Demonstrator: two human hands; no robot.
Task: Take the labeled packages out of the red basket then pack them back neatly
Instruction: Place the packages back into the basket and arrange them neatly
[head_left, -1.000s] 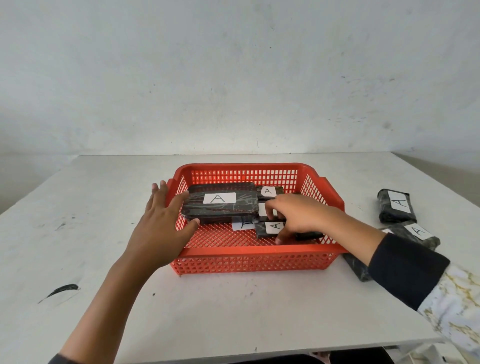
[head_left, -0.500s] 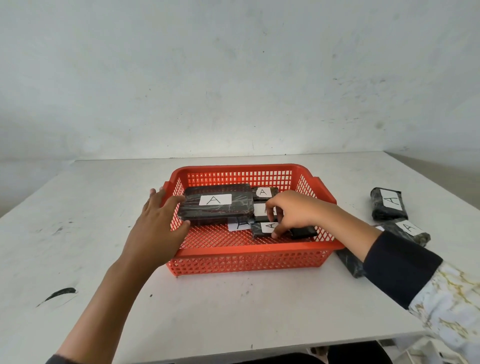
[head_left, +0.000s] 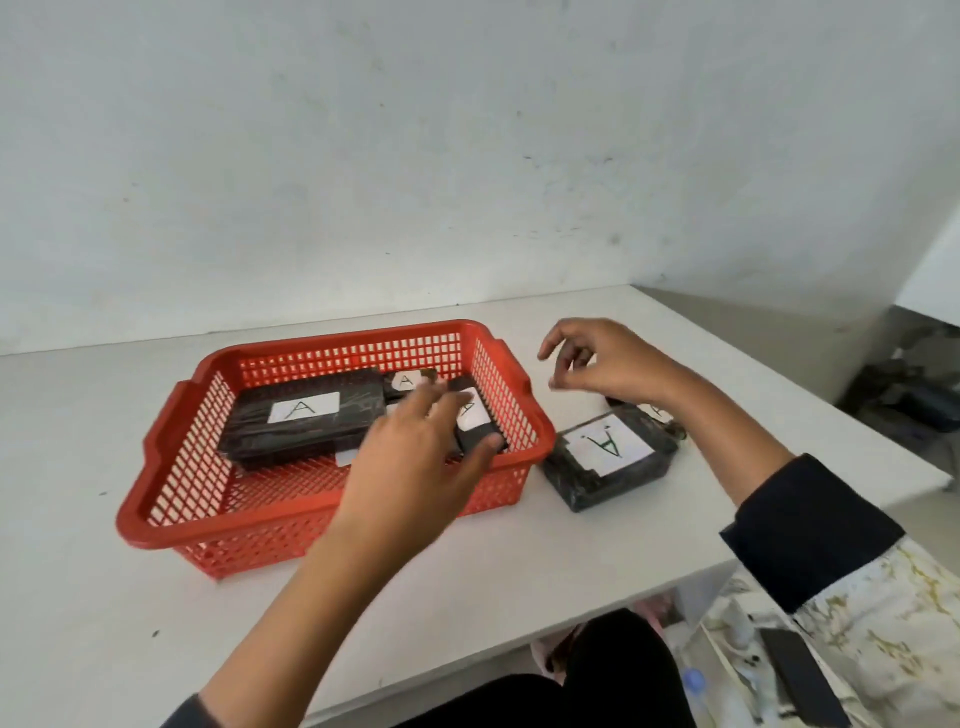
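The red basket (head_left: 171, 415) stands on the white table (head_left: 104, 597). Inside it lies a large black package (head_left: 304, 410) with an "A" label, a small labeled package (head_left: 408, 382) behind it, and another small package (head_left: 475, 423) along the right wall. My left hand (head_left: 410, 467) reaches over the basket's front, fingers and thumb pinched around that right-hand small package. My right hand (head_left: 608, 369) hovers outside the basket to its right, fingers loosely apart and holding nothing. Below it a labeled black package (head_left: 608, 457) lies on the table, and another package (head_left: 657, 413) is partly hidden by my wrist.
A grey wall runs close behind the table. The table's right edge (head_left: 883, 447) and front edge are near the loose packages. Dark clutter (head_left: 904, 389) sits on the floor at the right. My lap and a dark flat object (head_left: 795, 675) show at the bottom right.
My right hand has left the basket and moved right, above the table. My left hand has shifted from the large package's left end to the small package at the basket's right.
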